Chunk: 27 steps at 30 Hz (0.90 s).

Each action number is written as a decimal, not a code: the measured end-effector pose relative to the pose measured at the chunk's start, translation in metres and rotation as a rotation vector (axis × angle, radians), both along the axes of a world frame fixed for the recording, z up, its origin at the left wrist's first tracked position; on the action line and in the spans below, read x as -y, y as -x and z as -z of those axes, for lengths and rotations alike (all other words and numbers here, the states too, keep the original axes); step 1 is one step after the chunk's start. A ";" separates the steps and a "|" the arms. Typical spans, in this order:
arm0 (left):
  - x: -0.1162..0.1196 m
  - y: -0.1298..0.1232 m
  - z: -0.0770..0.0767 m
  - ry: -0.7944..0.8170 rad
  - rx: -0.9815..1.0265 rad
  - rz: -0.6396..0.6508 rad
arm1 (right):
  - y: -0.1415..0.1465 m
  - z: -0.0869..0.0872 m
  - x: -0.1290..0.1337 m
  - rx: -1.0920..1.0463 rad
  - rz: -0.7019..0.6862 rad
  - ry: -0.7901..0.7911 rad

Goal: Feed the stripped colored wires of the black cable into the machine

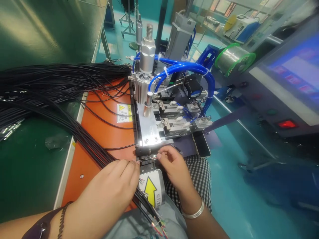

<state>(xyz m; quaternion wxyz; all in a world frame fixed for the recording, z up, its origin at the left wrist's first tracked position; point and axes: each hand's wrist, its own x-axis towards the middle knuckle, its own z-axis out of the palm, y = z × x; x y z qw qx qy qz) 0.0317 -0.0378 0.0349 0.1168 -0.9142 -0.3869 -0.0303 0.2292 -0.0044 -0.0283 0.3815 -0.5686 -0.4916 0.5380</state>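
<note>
Both hands meet at the front end of a metal machine [149, 132] with clamps and blue air hoses. My left hand [117, 182] is closed, its fingertips pinching a thin black cable at the machine's front track [148, 166]. Just right of it, my right hand [174, 167] is closed too, thumb and forefinger pinched at the cable's end; the tip between them is too small to make out. A bundle of black cables [92, 151] passes under my left hand. Its stripped ends with coloured wires [159, 225] stick out below, beside a yellow arrow label [151, 191].
More black cables [62, 78] lie heaped across the green table [30, 176] and the orange board [107, 132]. A phone [201, 144] lies right of the machine. Farther right are a wire spool [234, 59] and a control box with a lit screen [296, 69].
</note>
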 end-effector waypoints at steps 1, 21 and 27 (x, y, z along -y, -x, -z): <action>0.000 0.001 0.000 0.001 0.019 0.001 | -0.002 0.000 0.002 0.071 -0.006 -0.082; -0.016 0.009 0.007 0.100 0.073 -0.080 | 0.013 -0.030 0.020 0.369 -0.366 -0.653; -0.019 0.007 0.005 0.153 0.007 -0.131 | 0.015 -0.030 0.021 0.383 -0.297 -0.591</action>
